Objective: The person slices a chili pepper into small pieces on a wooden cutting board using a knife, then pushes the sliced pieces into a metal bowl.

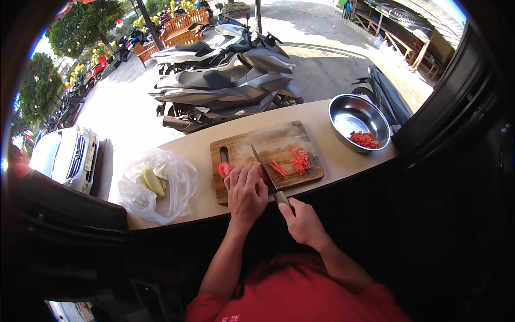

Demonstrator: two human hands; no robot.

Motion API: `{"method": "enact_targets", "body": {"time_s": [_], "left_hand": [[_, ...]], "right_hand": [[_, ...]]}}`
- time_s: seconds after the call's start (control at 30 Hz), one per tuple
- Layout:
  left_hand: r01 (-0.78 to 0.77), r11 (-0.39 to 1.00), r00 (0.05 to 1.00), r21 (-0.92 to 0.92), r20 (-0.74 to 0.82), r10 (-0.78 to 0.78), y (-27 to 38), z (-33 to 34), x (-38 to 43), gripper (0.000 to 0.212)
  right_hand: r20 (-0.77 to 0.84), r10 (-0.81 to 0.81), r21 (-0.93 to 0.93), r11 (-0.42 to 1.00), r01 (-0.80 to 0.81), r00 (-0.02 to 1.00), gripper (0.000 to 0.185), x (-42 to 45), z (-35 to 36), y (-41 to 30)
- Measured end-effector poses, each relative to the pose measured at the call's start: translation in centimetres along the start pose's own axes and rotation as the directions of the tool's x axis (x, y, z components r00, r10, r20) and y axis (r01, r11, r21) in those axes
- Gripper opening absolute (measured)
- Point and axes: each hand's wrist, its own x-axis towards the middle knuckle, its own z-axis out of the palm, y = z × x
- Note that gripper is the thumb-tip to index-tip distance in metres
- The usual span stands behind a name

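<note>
My right hand (303, 223) grips the handle of a kitchen knife (265, 169), whose blade points up and left across a wooden cutting board (257, 141). Close beside the blade, the curled fingers of my left hand (247, 191) press a tomato piece to the board; the hand mostly hides it. A cut tomato half (225, 170) lies at the left fingers, below the board's handle slot. To the right of the blade are thin tomato strips (278, 168) and a small heap of diced tomato (299, 161).
A steel bowl (354, 110) holding chopped tomato (364, 139) stands right of the board on the pale counter (203, 151). On the left, a clear plastic bag (132, 189) holds pale green vegetables (153, 183). Motorcycles (225, 88) and a white car (66, 157) are parked beyond the counter.
</note>
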Motion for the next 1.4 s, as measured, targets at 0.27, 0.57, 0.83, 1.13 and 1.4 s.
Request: {"method": "enact_targets", "body": {"time_s": [0.27,0.57,0.83,1.13,1.4], "left_hand": [[-0.029,0.999,0.998,-0.037,0.062,0.032,-0.5,-0.4,-0.2,0.039],[-0.006,0.998,0.997,-0.059,0.075,0.01,-0.3,-0.2,-0.4,0.035],[-0.004,0.998,0.999,-0.062,0.05,0.007,-0.6,0.0,-0.4,0.029],[0.018,0.998,1.0,-0.061,0.026,-0.016,-0.9,0.3,-0.3,0.028],[0.034,0.997,0.999,-0.066,-0.031,-0.036,-0.6,0.6,-0.5,0.019]], "right_hand": [[0.331,0.146,0.477,0.827,-0.299,0.932,0.044,0.1,-2.4,-0.1],[0.144,0.119,0.027,0.992,-0.125,0.982,0.046,-1.1,-2.1,-1.4],[0.12,0.115,-0.066,0.992,-0.108,0.986,0.045,1.1,-2.1,-2.3],[0.107,0.044,0.02,0.999,-0.046,0.993,0.043,2.2,-3.0,-2.1],[0.192,0.088,-0.024,0.996,-0.085,0.977,0.046,-1.1,-3.9,-0.3]]}}
